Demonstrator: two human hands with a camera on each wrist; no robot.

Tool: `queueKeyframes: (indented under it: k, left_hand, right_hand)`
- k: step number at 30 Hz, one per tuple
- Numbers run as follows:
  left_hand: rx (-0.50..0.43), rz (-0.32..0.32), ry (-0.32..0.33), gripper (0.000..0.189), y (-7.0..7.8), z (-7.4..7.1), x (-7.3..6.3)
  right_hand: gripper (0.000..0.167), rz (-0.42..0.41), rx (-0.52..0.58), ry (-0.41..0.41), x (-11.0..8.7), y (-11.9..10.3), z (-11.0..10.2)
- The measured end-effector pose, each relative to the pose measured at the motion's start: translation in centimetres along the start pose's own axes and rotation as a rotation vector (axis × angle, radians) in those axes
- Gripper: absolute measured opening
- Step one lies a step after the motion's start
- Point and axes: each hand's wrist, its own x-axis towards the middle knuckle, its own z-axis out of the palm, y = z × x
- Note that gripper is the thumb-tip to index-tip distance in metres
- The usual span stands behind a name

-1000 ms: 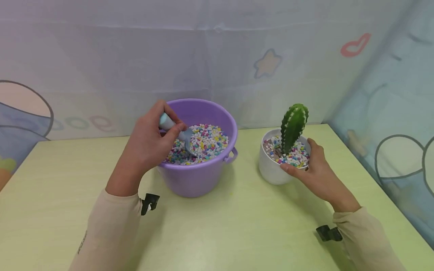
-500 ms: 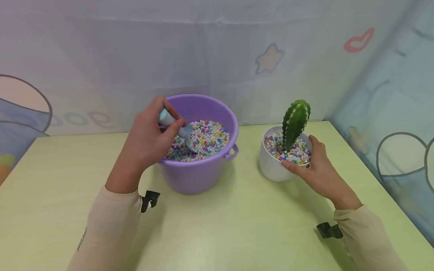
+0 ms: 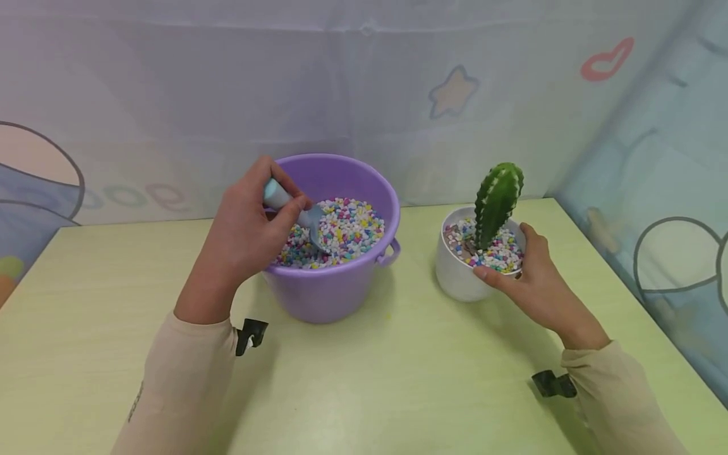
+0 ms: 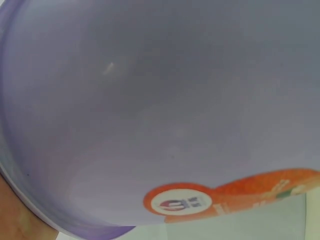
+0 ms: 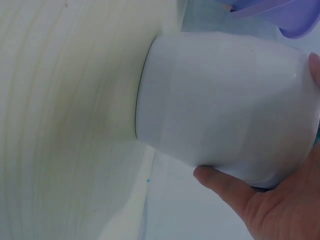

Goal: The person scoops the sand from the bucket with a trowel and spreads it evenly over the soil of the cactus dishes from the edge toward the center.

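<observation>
My left hand (image 3: 247,230) grips the pale blue handle of a small scoop (image 3: 309,218), its blade partly sunk in the multicoloured pebbles (image 3: 352,230). These pebbles lie inside a purple bucket (image 3: 327,294); its outer wall, with an orange sticker (image 4: 190,201), fills most of the left wrist view. On the right, my right hand (image 3: 537,287) holds the rim of a white pot (image 3: 462,281), thumb at the front and fingers on the far right side. A green cactus (image 3: 497,202) stands in the pot, leaning slightly right, with pebbles and some brown material around its base.
Both containers stand on a pale yellow-green table (image 3: 364,379). A printed cloth backdrop (image 3: 227,95) rises behind the table, and another patterned cloth (image 3: 677,189) borders the right side. The bucket's handle lug (image 3: 389,253) sticks out toward the pot.
The view has tilted slightly, so everything sits a little higher in the frame. Both hands keep their holds, and the scoop stays in the pebbles with hardly any movement.
</observation>
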Motion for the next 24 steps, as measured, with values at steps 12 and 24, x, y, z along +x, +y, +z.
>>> queueKeyframes:
  k: [12,24]
  left_hand:
    - [-0.038,0.004,-0.003,0.012,0.12,0.04,0.0]
    - [-0.041,0.029,0.015,0.011,-0.01,0.12,-0.03]
  right_hand:
    - [0.105,-0.004,-0.019,0.006,-0.02,-0.15,-0.19]
    - [0.105,-0.014,-0.033,-0.022,0.02,-0.23,-0.39]
